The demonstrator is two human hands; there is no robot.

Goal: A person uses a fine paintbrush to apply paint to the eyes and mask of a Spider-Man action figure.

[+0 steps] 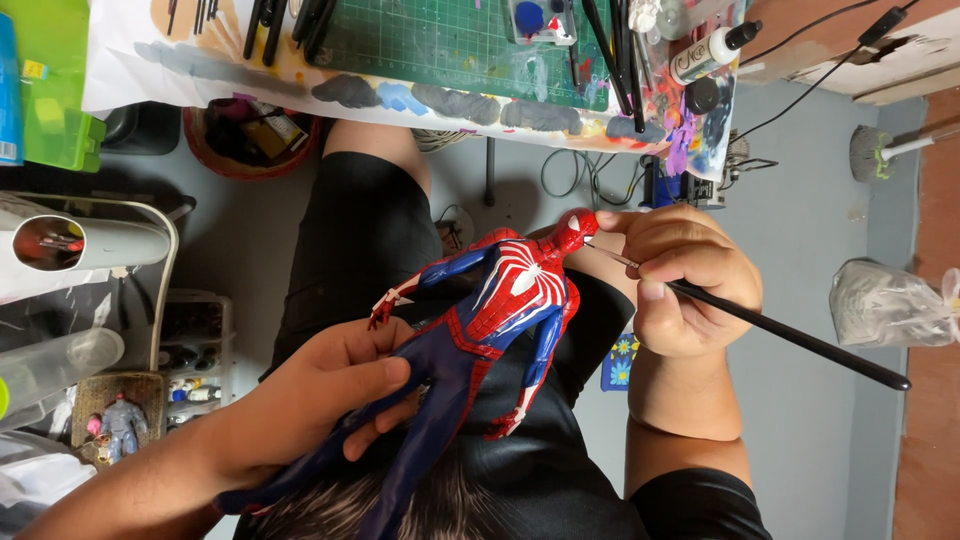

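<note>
while my left hand (320, 400) grips the red-and-blue figure (480, 330) by its legs over my lap, my right hand (685, 285) pinches a thin black brush (780, 335), tip at its head.

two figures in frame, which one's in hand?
The red-and-blue figure with the white spider emblem: the left hand grips its legs and the right hand holds a brush at its head. The small grey figure stands untouched at lower left.
</note>
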